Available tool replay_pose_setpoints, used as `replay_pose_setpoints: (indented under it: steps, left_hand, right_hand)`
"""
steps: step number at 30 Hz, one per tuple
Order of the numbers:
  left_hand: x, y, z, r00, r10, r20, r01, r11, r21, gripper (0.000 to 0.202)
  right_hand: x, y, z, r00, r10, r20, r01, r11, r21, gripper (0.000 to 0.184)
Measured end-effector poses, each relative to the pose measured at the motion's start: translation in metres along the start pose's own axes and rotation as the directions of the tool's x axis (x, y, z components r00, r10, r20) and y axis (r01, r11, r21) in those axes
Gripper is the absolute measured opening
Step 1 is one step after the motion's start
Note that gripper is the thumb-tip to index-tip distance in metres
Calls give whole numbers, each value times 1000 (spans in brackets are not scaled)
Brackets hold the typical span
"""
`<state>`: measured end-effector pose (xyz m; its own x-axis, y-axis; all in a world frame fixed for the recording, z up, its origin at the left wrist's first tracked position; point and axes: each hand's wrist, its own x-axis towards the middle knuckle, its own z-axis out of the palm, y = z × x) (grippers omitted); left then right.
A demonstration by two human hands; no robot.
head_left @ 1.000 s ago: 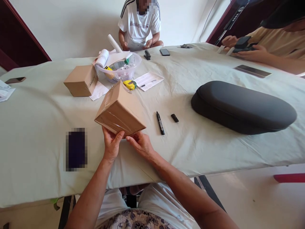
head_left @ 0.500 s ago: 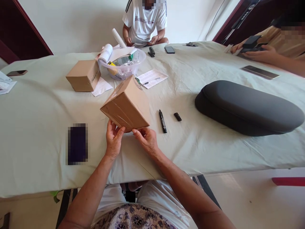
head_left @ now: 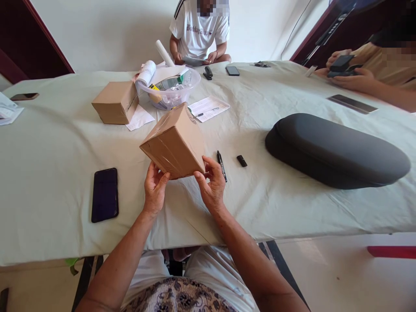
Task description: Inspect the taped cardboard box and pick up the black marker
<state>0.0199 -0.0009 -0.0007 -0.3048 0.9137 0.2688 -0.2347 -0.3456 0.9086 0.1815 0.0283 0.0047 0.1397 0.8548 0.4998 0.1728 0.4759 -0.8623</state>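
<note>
Between both hands is a brown cardboard box [head_left: 177, 145], tilted, with clear tape across its near face. My left hand [head_left: 155, 187] grips its lower left edge, thumb in front and fingers partly hidden beneath. At the lower right corner, my right hand [head_left: 212, 184] pinches the box between thumb and fingers. Just right of that hand lies an uncapped black marker [head_left: 222, 166], and its black cap [head_left: 242, 160] rests a little further right. A dark smartphone [head_left: 104, 195] lies on the cloth left of my left hand.
Behind the held box stand a second cardboard box [head_left: 112, 103] and a clear plastic basin [head_left: 191, 89] of paper rolls and bottles. A printed paper [head_left: 211, 109] with a pen lies nearby. At right sits a large dark grey case [head_left: 338, 149]. Two people sit across the table.
My right hand has shifted right along the box's bottom edge to its lower right corner. The box has turned slightly. The person opposite has raised a sheet-like item.
</note>
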Motion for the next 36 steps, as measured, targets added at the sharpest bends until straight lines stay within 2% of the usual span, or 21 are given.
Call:
replay_pose_setpoints:
  steps: [4,8,11,13,14,17,19,23,26,31,34,36]
  left_hand:
    - [1,-1,-6,996,63,-64,-59,996,61,59]
    - [-1,-4,-12,991,62,-114,-43,986,163,60]
    - [-2,-7,-15,993,62,-102,-39,975,219,62]
    - [-2,-7,-16,995,60,-80,-41,973,227,61]
    - [-2,-6,-17,995,64,-74,-45,971,233,60]
    - [-2,0,-17,993,100,-66,-77,957,279,56]
    - [-2,4,-17,987,149,-56,-122,934,336,52]
    - [-2,10,-17,966,258,8,-236,871,431,45]
    - [-1,10,-17,939,332,91,-335,820,464,42]
    - [-1,8,-16,871,441,218,-489,724,486,43]
    - [0,8,-17,847,475,237,-526,685,504,45]
    - [0,10,-18,850,477,226,-519,681,517,43]
  right_hand:
    - [1,4,0,1000,25,12,-25,1000,-5,34]
    - [2,5,-1,997,7,79,-4,1000,-29,24]
    - [2,4,0,988,-8,154,4,1000,29,25]
    - [1,5,2,987,-6,163,-6,997,71,25]
    - [0,5,2,988,-2,156,-11,996,86,28]
    - [0,7,2,990,0,141,-15,995,101,63]
    - [0,9,0,989,-29,142,15,995,95,74]
    - [4,12,-7,985,-149,88,143,987,67,61]
    - [9,13,-12,983,-186,1,186,982,37,54]
    - [16,9,-19,971,-205,-127,209,978,22,49]
    - [17,3,-21,979,-175,-108,177,984,12,39]
    - [17,1,-22,988,-134,-83,134,991,-4,38]
